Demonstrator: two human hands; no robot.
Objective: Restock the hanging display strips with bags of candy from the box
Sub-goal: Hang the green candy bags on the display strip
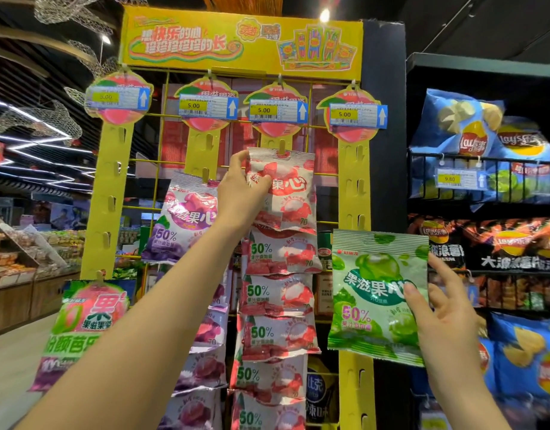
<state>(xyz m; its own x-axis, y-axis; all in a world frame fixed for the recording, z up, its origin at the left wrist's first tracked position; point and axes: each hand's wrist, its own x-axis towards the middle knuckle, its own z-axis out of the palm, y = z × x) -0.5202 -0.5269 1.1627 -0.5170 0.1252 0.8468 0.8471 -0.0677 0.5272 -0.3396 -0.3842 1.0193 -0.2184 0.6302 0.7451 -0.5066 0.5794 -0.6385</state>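
Several yellow hanging strips hang from a wire rack under a yellow header sign (241,41). My left hand (241,187) grips the left edge of a red lychee candy bag (287,193) hooked high on the third strip (278,141), above a column of the same red bags (276,333). My right hand (438,318) pinches the right side of a green candy bag (376,293), held in front of the far-right strip (354,181), whose hooks are bare. Purple bags (186,218) hang on the second strip. The far-left strip (107,193) carries a pink-green bag (87,318) low down. The box is out of view.
To the right stands a dark shelf with blue chip bags (481,141), a 9.80 price tag (458,179) and dark chip bags (509,243) below. At the left are a shop aisle and produce counters (22,259). Price tags marked 5.00 (272,110) top each strip.
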